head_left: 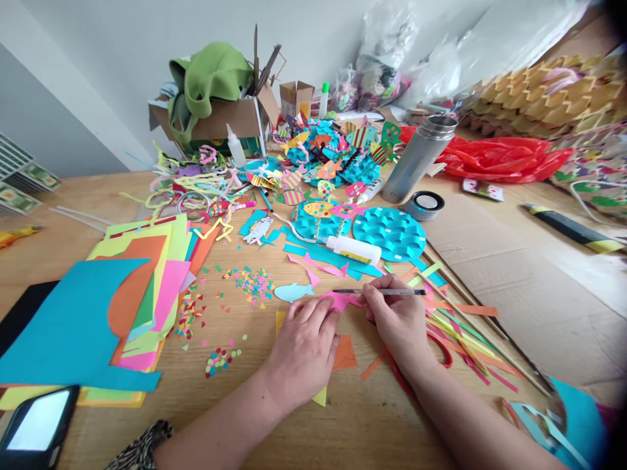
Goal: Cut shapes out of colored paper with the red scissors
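Note:
A pink paper cutout [343, 301] lies on the wooden table between my hands. My left hand [306, 346] rests on its left edge, fingers stretched out flat. My right hand [396, 320] pinches a dark pen [392, 292], whose tip points left over the pink paper. Just left of it is a light blue paper fish [292, 292]. Beneath and beside my left hand are an orange paper piece [345, 352] and bits of yellow paper. Red-handled scissors [443, 349] lie partly hidden under my right hand.
Coloured sheets [73, 320] and a phone [39, 424] lie at the left. Paper confetti [252, 284], a glue bottle [355, 250] and blue textured ovals [389, 233] sit ahead. A metal flask [418, 160] stands behind them. Cardboard [529, 287], sticks and a cutter [573, 227] are at the right.

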{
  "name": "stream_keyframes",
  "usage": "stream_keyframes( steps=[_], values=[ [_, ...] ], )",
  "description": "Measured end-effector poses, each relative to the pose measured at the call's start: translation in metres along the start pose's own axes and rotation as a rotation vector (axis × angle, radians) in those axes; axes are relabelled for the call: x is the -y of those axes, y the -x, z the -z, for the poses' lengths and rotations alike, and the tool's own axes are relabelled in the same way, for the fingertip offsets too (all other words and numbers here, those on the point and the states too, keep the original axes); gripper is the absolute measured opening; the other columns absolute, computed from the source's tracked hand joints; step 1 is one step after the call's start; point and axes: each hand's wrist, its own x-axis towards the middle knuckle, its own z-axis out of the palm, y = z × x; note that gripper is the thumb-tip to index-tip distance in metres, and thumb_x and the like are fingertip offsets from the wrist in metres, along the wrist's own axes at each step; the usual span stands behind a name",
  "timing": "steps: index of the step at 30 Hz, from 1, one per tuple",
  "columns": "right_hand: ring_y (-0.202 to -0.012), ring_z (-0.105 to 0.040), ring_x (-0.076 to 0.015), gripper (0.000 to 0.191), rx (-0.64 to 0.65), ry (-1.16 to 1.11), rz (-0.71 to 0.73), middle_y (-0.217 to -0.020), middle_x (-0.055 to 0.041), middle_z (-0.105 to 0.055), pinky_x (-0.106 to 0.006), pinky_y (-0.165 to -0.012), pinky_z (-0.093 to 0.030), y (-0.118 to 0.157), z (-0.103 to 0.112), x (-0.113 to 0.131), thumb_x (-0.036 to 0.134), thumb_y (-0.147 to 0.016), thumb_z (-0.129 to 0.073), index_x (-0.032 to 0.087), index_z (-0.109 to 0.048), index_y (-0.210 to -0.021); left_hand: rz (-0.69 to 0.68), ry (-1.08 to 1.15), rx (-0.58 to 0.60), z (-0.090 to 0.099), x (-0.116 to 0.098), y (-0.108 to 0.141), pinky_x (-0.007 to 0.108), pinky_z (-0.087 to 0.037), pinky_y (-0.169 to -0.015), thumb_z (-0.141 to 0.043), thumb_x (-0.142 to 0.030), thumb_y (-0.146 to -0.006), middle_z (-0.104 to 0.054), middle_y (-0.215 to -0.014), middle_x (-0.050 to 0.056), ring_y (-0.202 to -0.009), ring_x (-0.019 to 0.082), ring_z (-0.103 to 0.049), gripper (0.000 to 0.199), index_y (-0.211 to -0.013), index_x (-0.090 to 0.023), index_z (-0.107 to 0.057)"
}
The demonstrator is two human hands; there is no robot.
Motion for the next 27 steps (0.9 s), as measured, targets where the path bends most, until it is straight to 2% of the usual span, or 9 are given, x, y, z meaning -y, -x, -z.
stream_keyframes(
  steps=[27],
  values=[
    [-0.041,-0.048,-0.0118,0.020,0.036,0.042,0.028,-0.050,0.0006,-0.060,-0.023,-0.040,-0.037,0.0000,0.0004,0.0014,0.034,-0.077,-0.064,0.019,-0.056,-0.066,-0.007,-0.008,0.008,0.0005,-0.0003,-0.0003,0.045,-0.039,-0.106,-0.047,-0.021,-0.094,-0.058,-0.137,0.012,-0.127,0.026,-0.050,0.035,-0.128,-0.015,-0.056]
  ],
)
